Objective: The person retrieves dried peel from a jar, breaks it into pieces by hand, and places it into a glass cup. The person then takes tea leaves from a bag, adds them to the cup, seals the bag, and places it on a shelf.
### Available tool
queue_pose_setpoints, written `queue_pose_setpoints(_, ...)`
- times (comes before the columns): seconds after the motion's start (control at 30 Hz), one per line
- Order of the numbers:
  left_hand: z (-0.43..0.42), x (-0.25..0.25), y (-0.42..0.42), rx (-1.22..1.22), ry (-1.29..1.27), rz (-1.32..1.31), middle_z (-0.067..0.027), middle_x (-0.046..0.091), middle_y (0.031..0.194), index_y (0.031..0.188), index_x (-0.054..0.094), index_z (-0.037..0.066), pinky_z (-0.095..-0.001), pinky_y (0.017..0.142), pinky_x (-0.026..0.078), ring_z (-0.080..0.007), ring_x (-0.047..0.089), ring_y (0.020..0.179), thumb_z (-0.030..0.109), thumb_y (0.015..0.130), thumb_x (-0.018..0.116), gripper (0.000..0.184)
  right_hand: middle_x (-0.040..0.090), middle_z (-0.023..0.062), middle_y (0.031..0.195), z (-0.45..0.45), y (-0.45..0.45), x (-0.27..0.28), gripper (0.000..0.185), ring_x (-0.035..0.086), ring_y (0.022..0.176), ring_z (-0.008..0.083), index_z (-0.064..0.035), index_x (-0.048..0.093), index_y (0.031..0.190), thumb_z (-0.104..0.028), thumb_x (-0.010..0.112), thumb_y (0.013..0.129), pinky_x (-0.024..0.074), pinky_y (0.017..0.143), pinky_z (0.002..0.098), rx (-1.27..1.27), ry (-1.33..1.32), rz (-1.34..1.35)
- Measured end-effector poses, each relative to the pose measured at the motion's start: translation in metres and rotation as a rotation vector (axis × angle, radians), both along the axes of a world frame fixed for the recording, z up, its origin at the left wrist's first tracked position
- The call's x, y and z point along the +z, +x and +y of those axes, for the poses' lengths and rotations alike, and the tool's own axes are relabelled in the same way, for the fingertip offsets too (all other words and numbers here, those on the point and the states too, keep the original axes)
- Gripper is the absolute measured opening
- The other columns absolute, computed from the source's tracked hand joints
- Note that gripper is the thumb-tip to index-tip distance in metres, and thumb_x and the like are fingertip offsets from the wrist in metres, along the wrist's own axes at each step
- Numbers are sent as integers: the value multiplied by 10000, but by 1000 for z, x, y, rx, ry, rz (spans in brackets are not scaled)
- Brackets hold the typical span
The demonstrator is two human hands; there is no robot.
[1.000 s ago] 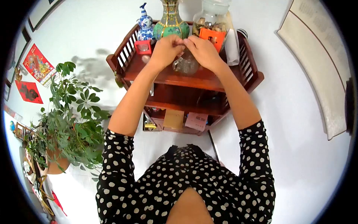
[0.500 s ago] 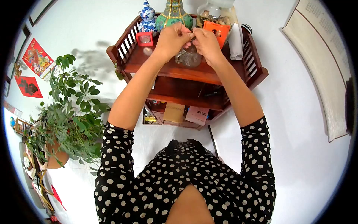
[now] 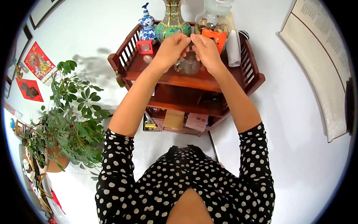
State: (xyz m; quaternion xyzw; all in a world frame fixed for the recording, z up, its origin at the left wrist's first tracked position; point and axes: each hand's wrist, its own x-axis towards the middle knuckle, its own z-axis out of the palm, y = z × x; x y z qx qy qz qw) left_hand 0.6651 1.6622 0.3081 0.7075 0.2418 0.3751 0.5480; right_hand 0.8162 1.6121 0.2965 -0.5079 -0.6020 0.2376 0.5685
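My left hand (image 3: 171, 51) and my right hand (image 3: 207, 52) are raised over the top of a red-brown wooden shelf unit (image 3: 167, 82). Both have thumb and forefinger pinched, with the fingertips almost meeting. Whatever they pinch is too small or too hidden to make out. Just below the fingers a clear glass vessel (image 3: 187, 67), with what looks like a handle at its left, stands on the top board; the hands partly cover it. Behind them is an orange box (image 3: 216, 38), in front of a large glass jar (image 3: 212, 22) with dried pieces inside.
A green patterned vase (image 3: 173, 27), a blue-and-white gourd vase (image 3: 147, 28) and a small red frame (image 3: 144, 47) stand at the back left of the shelf. A white roll (image 3: 233, 50) leans at the right. A leafy potted plant (image 3: 78, 127) fills the left side.
The view has tilted slightly, so the shelf and its things sit lower. My hands stay pinched close together above the glass vessel, their fingers shifted slightly.
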Motion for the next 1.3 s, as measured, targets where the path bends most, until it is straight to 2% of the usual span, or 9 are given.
queue_pose_setpoints(0.27,-8,3,-2,-136,-496,-250,68,411,660,792,482,155,-216,451,222,-43,298,515,249,972,549,215,498,233,686,-3,-14,-5,314,522,597,411,6,523,802,-238,528,1000,403,549,440,-268,407,-331)
queue_pose_setpoints(0.53,-3,3,-11,-361,-797,-275,72,377,630,784,469,161,-202,408,231,-42,304,497,270,984,567,247,500,151,614,-9,-12,-5,256,537,524,297,-15,506,777,-165,575,973,411,503,402,-302,669,-501)
queue_pose_setpoints(0.73,-11,14,-24,-328,-331,-119,87,356,637,768,466,148,-219,448,253,-33,311,524,291,1003,559,291,442,-9,606,-22,-7,11,322,451,520,64,-24,504,769,-235,540,1010,374,462,285,278,-73,290)
queue_pose_setpoints(0.83,-1,7,-27,-256,29,141,-11,488,589,727,514,87,-314,486,370,-156,451,495,279,972,582,318,470,-31,622,-30,-1,11,335,445,507,72,-32,518,758,-249,531,1012,380,462,269,224,-132,68)
queue_pose_setpoints(0.93,4,-3,-31,-18,915,421,-185,589,680,827,564,7,-409,567,441,-338,574,601,249,942,601,271,467,-28,621,-31,7,4,347,452,523,58,-34,515,747,-257,524,1013,373,458,264,99,57,-154)
queue_pose_setpoints(0.97,-6,6,-32,-9,824,592,-252,618,809,878,605,-2,-478,662,470,-430,616,783,240,905,621,244,526,27,606,-32,13,10,344,520,511,157,-31,533,756,-271,542,1002,405,482,326,39,36,-134)
queue_pose_setpoints(1.07,6,-5,-22,268,871,459,-227,637,786,860,629,15,-489,655,475,-417,633,771,263,907,630,253,594,118,646,-25,20,17,334,585,564,308,-32,547,758,-281,572,979,441,532,397,-282,377,-649)
queue_pose_setpoints(1.1,8,-6,-20,305,875,473,-220,644,782,862,640,22,-492,658,482,-414,637,767,271,904,635,253,623,167,721,-29,15,21,308,605,666,396,-36,566,769,-276,584,961,478,593,452,-301,268,-702)
queue_pose_setpoints(1.3,20,-31,4,379,957,614,-180,674,756,861,693,68,-493,669,525,-389,662,732,307,905,624,253,640,140,735,-11,3,-10,264,652,690,352,-56,600,769,-252,584,945,524,626,454,-485,214,-932)
